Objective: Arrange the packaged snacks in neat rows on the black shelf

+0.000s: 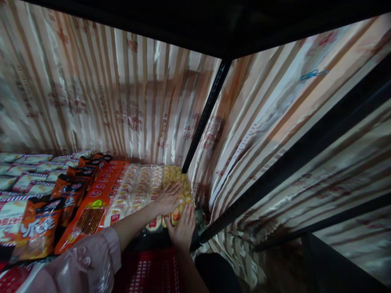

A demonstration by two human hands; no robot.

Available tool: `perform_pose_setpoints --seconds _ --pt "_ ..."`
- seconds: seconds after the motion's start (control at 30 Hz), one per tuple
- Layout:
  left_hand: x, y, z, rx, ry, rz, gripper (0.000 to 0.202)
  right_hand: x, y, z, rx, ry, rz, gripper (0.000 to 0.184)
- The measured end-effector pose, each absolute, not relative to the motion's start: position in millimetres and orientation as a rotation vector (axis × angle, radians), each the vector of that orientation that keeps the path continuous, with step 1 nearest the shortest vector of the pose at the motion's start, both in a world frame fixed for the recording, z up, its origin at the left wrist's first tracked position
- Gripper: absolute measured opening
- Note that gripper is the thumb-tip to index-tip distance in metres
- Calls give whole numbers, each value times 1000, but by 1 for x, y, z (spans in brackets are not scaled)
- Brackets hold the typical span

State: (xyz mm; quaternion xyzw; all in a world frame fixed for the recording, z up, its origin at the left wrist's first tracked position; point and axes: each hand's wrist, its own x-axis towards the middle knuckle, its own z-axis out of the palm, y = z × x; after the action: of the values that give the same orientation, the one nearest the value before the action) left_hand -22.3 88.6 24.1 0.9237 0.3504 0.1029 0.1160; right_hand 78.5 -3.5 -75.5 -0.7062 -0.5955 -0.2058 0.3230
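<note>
Yellow packaged snacks (172, 173) stand in rows at the right end of the shelf, by the corner post. My left hand (169, 198) lies flat across their tops, fingers extended and slightly apart. Closer to me, my right hand (182, 230) rests against the front right packs, with its fingers stretched forward and the thumb out to the left. Neither hand visibly grips a pack. Part of the yellow rows is hidden under my hands. Just left of them are rows of clear-wrapped pale snacks (134, 189) with small red labels.
Orange-red flat packs (99, 195), orange-and-black snack bags (39, 228) and white bags (36, 177) fill the shelf further left. A red plastic basket (146, 268) is below my arms. Black metal posts (207, 116) and striped curtains (137, 89) enclose the corner.
</note>
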Motion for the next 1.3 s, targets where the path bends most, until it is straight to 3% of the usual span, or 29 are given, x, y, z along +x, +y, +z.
perform_pose_setpoints --seconds 0.77,1.3 --pt "-68 33 30 2803 1024 171 55 77 -7 -74 -1913 -1545 -347 77" --pt "-67 -25 -22 2828 813 287 47 80 -54 -101 -1853 -1503 -71 58"
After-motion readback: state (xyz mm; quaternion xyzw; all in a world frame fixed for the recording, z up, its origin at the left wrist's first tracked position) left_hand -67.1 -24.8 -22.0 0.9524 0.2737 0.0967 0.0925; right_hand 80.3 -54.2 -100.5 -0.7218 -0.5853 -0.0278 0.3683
